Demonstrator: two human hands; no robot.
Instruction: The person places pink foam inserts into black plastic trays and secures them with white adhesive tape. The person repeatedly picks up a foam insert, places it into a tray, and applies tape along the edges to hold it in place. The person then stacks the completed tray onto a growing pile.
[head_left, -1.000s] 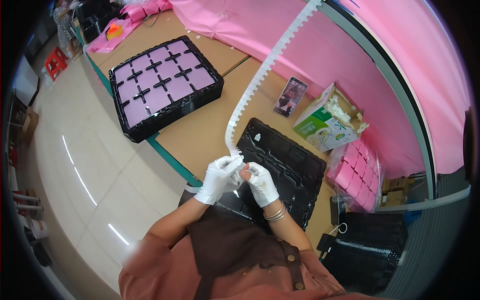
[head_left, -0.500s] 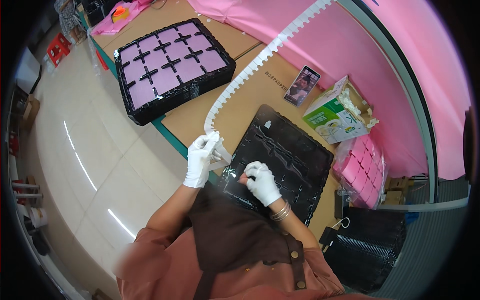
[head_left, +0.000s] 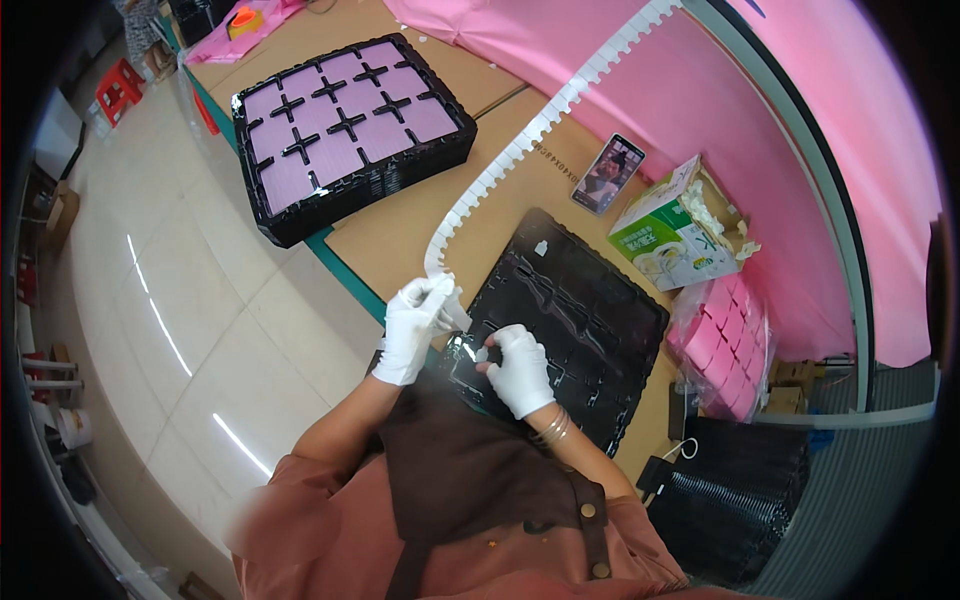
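Note:
My left hand [head_left: 408,328], in a white glove, pinches the lower end of a long white strip of labels [head_left: 497,170] with notched edges. From there the strip curves up and away to the top right; a short tail hangs below my fingers. Close by on the right, my right hand [head_left: 524,372] is gloved with bare fingertips showing. Its thumb and forefinger pinch a small, pale, translucent label [head_left: 482,354]. Both hands are over the near left corner of a black plastic tray [head_left: 622,292]. One small white label [head_left: 541,248] lies on the tray's far part.
A stack of black trays with lilac inserts [head_left: 375,185] stands at the far left of the cardboard-covered table. To the right are a phone [head_left: 608,175], a green-and-white box [head_left: 675,235] and bagged pink pieces [head_left: 722,350]. More black trays [head_left: 735,490] are stacked at lower right.
My left hand has shifted slightly right and down with the strip. My right hand has turned a little, and the small label between its fingertips now shows.

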